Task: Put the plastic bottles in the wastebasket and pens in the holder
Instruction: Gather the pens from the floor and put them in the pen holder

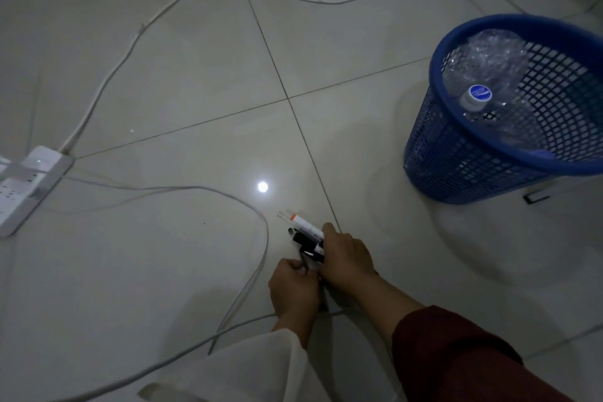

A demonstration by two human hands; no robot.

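Here both hands, right hand (346, 254) and left hand (295, 290), clench a bundle of pens (305, 235). Bare floor (195, 91) spreads ahead of them. The wastebasket (456, 166) rim stands well apart on their right, bottles (489, 75) inside.

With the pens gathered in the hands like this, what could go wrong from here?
1. The right hand clamps a loose bundle of pens and markers that sticks out beyond its grip; one may slip out onto the tiled floor.
2. The thin white cable loops close beside the left hand, so it could snag.
3. No pen holder is in view, only the blue mesh wastebasket with clear plastic bottles inside, so the pens may get dropped there.
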